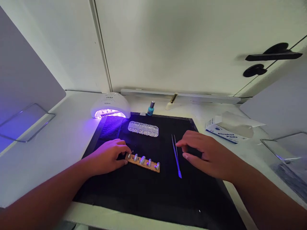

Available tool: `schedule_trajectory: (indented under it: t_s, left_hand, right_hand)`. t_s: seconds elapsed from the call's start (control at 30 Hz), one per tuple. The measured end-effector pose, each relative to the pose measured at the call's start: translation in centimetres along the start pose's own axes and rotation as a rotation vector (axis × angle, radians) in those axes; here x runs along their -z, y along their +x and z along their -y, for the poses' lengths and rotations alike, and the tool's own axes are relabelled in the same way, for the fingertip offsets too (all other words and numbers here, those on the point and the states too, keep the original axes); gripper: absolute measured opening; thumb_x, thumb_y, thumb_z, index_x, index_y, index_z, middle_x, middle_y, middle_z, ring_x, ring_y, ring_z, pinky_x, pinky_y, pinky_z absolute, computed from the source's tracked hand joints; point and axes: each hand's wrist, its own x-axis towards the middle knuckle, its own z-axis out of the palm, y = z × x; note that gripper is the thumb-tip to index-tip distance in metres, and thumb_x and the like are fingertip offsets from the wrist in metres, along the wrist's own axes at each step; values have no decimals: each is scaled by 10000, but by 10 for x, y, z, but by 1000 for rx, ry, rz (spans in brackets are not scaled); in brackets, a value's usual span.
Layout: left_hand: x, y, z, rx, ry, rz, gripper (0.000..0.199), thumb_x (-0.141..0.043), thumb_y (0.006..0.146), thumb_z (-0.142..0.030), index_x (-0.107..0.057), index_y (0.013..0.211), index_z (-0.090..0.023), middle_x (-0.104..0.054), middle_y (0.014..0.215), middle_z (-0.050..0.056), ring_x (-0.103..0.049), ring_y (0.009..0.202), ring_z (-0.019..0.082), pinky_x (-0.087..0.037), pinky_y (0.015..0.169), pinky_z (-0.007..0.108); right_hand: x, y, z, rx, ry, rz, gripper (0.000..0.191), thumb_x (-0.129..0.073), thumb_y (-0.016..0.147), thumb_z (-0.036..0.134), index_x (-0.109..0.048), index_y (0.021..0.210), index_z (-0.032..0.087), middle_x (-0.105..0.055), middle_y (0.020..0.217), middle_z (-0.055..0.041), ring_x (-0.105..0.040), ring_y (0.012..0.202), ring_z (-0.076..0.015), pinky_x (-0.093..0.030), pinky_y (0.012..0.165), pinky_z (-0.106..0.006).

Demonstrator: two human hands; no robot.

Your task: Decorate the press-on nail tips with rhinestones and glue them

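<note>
A tan strip [138,163] lies on the black mat, with several shiny silver false nails [142,160] standing in a row on it. My left hand [109,158] pinches the strip's left end between thumb and fingers. Just right of the strip, a pair of tweezers [177,156] rests on the mat, tips pointing away from me. My right hand [203,151] hovers beside the tweezers, fingers bent and thumb apart, with nothing visible in it. A clear compartment case [143,129] of small sparkling pieces sits behind the strip.
A white nail lamp [111,103] glows purple at the back left. Behind the black mat [134,195] stand a blue polish bottle [151,108] and a white bottle with a gold cap [171,101]. An opened alcohol pads box [225,131] sits on the right.
</note>
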Motion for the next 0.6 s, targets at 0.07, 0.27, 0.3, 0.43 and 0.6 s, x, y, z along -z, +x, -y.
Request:
schedule_trajectory:
  t_s: [0.07,0.27,0.3,0.43,0.6]
  left_hand:
    - [4,1,-2,12,-6,-1,271,-673,829,-221,-709,1097,-212,-658,969,51,-598,923,234,-466,822,377]
    - [7,5,3,-27,-50,-1,345,-732,748,-251,-705,1090,-209,-662,971,41,-603,929,230,-471,830,353]
    - [6,6,6,-39,-64,-6,376,-722,737,-226,-696,1112,-213,-662,976,37,-603,932,226,-470,843,352]
    - [2,7,17,-67,-147,-24,493,-633,698,-104,-643,1175,-229,-646,959,8,-597,877,190,-467,813,327]
    - [-2,10,27,-62,-312,-74,298,-604,822,-106,-593,1112,-180,-604,876,-7,-571,757,140,-481,701,283]
  right_hand:
    - [-9,-1,-8,-19,-25,4,163,-492,884,242,-654,876,221,-651,732,-58,-633,709,-243,-515,663,-385]
    - [-30,-8,-39,-2,-123,73,281,-516,791,122,-714,971,210,-711,814,-80,-687,736,-264,-540,666,-399]
    - [-32,-10,-43,0,-141,91,328,-517,771,93,-722,997,215,-724,836,-77,-700,754,-262,-547,673,-393]
    - [-40,-16,-53,-16,-206,153,445,-515,779,41,-725,1123,228,-749,910,-74,-722,828,-252,-563,734,-391]
    - [-49,-12,-59,-8,-249,211,357,-541,894,64,-704,1169,224,-744,1001,-72,-712,920,-235,-575,834,-421]
